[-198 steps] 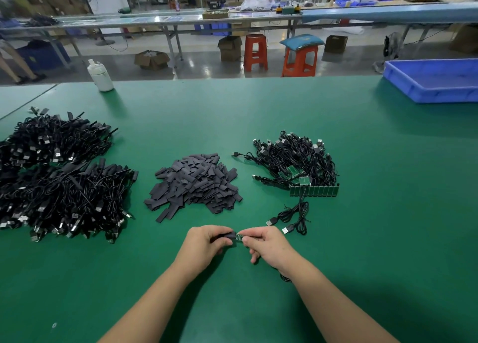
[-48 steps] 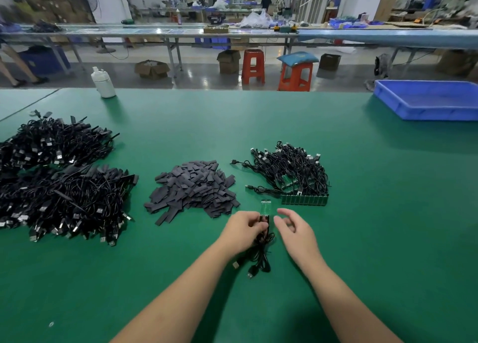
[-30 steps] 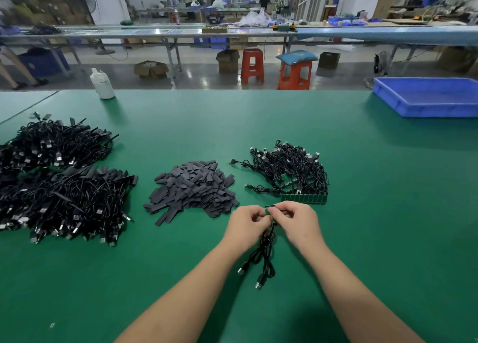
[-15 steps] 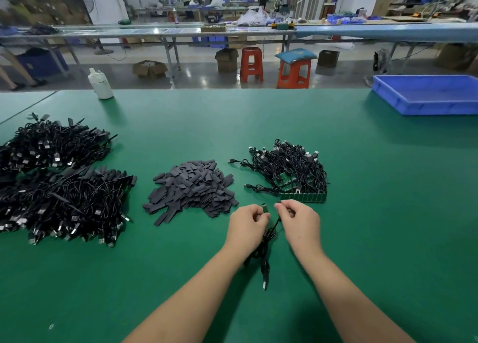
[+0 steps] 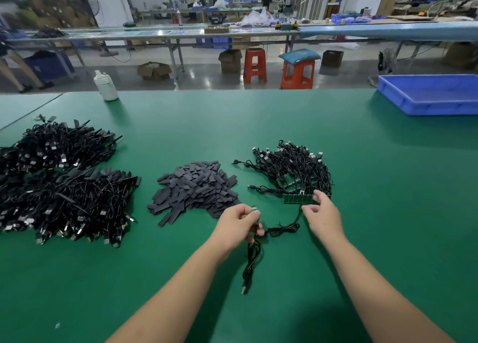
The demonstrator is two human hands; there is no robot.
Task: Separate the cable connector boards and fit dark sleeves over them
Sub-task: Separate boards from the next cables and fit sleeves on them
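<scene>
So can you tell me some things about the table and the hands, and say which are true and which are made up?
1. The left hand holds a small green board with a black cable hanging from it. True.
2. The right hand is inside the blue tray. False: it reaches toward the strip of green boards, and the tray is far off to the right.
3. The pile of dark sleeves lies between two heaps of cables. True.
4. The white bottle lies tipped over. False: it stands upright at the table's far edge.
</scene>
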